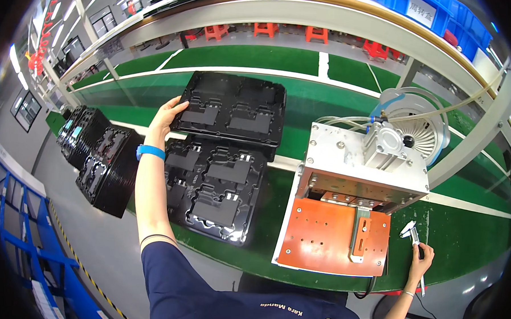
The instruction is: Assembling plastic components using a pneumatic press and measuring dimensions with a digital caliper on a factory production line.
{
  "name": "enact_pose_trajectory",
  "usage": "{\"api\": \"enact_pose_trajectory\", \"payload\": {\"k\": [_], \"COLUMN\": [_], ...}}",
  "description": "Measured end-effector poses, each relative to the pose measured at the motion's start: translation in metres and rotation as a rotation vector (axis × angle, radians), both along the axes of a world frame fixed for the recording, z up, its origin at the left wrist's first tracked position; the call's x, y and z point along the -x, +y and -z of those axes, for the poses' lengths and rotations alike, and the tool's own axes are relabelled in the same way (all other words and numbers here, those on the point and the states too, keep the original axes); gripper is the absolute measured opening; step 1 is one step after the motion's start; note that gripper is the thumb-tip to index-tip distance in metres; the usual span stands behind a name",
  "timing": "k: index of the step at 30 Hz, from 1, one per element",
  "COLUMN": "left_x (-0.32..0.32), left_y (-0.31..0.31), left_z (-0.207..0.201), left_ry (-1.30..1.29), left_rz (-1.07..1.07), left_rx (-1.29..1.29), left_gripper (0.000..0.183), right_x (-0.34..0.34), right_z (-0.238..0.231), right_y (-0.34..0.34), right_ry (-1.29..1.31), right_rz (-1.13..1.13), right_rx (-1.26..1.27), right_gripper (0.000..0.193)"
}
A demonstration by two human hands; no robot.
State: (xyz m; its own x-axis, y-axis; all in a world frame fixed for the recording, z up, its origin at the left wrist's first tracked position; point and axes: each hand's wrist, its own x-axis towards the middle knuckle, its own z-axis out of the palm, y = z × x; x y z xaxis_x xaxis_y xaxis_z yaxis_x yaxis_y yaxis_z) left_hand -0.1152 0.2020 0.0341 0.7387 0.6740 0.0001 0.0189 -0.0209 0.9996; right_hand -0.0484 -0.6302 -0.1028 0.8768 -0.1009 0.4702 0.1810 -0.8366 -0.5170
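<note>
While the left hand [168, 113] grips the left rim of a black tray [229, 136], the right hand [422, 258] holds a caliper [415, 235] by its slide. Another tray [253, 193] lies right of the left forearm [151, 192]; a metal machine [351, 178] with an orange plate [320, 233] stands between the hands.

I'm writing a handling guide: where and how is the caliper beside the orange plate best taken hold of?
Probably by the thicker body of the caliper, just behind its measuring jaws, coming from the near side, where the right hand is. The measuring jaws point away from the person and the slim beam runs toward them, so this keeps fingers off the jaws.
</note>
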Motion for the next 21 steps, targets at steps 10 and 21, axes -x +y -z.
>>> {"api": "enact_pose_trajectory", "payload": {"k": [10, 21], "left_x": [-0.033, 0.03], "left_y": [0.051, -0.005], "left_z": [0.057, 0.0], "left_ry": [0.272, 0.364], "left_rz": [0.014, 0.013], "left_rx": [-0.14, -1.029], "left_gripper": [0.058, 0.032], "right_x": [0.0, -0.002], "right_z": [-0.002, 0.004], "right_y": [0.002, -0.005], "right_ry": [0.003, 0.011], "right_rz": [-0.013, -0.029], "right_rx": [0.035, 0.018], "right_gripper": [0.018, 0.015]}}
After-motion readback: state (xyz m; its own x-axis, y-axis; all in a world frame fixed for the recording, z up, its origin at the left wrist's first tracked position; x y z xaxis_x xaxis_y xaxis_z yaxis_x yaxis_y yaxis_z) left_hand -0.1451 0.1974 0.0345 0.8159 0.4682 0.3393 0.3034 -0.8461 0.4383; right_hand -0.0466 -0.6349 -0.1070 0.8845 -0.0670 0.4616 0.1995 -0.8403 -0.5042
